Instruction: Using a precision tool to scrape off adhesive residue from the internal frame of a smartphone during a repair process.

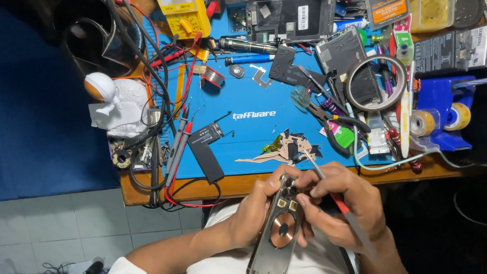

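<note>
An opened phone body (275, 239) with a copper coil in its middle rests over my lap, below the table edge. My left hand (253, 210) grips its left side near the top. My right hand (342, 206) holds a thin screwdriver (337, 203) with a red band like a pen, its metal tip pointing up-left above the phone's top end. Just beyond the tip, several small black and tan flex parts (287, 147) lie on the blue work mat (256, 99).
The mat holds a black flex cable piece (209, 149), pliers (325, 116), a tape ring (375, 83), opened phones (291, 17) and pens. A yellow multimeter (181, 6) with red and black leads stands at the back left. A blue tape dispenser (442, 111) sits right.
</note>
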